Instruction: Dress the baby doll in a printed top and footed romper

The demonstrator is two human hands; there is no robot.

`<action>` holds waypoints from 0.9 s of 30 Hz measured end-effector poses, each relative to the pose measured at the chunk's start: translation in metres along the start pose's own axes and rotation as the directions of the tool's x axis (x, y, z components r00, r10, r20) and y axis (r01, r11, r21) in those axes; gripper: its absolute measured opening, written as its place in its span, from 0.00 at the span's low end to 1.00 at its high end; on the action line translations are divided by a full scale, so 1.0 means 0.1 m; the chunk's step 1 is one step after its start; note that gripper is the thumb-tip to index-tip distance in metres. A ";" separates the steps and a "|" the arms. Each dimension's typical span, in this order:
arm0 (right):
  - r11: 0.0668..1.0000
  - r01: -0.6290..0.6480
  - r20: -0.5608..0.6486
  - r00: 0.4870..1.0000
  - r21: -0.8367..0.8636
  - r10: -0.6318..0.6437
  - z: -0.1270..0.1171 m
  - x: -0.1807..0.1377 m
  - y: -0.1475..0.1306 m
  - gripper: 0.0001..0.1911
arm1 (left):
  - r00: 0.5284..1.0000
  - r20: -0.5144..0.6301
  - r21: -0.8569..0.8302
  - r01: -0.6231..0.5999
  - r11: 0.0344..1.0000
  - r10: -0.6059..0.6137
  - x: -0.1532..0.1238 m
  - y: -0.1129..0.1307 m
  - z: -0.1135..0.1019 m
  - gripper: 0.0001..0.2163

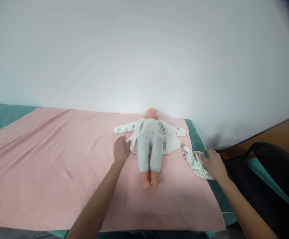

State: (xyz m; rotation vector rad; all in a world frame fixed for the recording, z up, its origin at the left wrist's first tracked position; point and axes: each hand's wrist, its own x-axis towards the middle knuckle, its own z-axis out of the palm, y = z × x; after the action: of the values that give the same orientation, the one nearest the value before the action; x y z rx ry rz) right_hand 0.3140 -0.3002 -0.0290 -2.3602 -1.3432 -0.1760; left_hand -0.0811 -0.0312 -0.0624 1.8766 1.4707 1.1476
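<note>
A baby doll (pixel 150 136) lies on its back, with a soft white body and bare plastic head and feet. Its arms are in the sleeves of a white printed baby shirt (pixel 171 142), which is spread wide and unfastened at the front. My left hand (pixel 121 151) rests beside the shirt's lower left corner, thumb and fingers apart, the thumb close to the hem. At the right, my right hand (pixel 214 162) has its fingers bent over the edge of a bunched white printed baby garment (pixel 195 162). The garment's exact kind is hidden by its folds.
A pink sheet (pixel 60 166) with some creases lies under the doll, over a green cover (pixel 196 134). Behind stands a white wall (pixel 144 59). Close to my right arm is a black bag-like object (pixel 266 179), beside a brown wooden panel (pixel 278 132).
</note>
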 end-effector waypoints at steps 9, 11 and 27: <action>0.914 0.406 0.099 0.909 0.011 -0.405 -0.10 -0.39 -0.40 0.15 | 0.937 0.184 0.252 0.247 0.936 -0.297 0.14 0.24 -0.02 0.22; 0.902 0.418 0.081 0.901 0.106 -0.427 0.02 -0.33 -0.65 0.15 | 0.947 0.166 0.217 0.237 0.947 -0.275 0.11 0.24 -0.04 0.18; 0.872 0.490 0.103 0.868 -0.015 -0.486 0.86 0.04 -1.53 0.09 | 0.995 -0.087 0.249 0.074 0.966 -0.054 -0.09 -0.05 -0.14 0.17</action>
State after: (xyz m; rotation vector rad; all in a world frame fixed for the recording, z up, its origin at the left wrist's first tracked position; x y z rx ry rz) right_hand 0.1782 -0.1928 -0.0611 -2.0309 -1.9860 -0.2393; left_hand -0.0960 -0.0397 -0.0623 1.9503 1.7816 1.0572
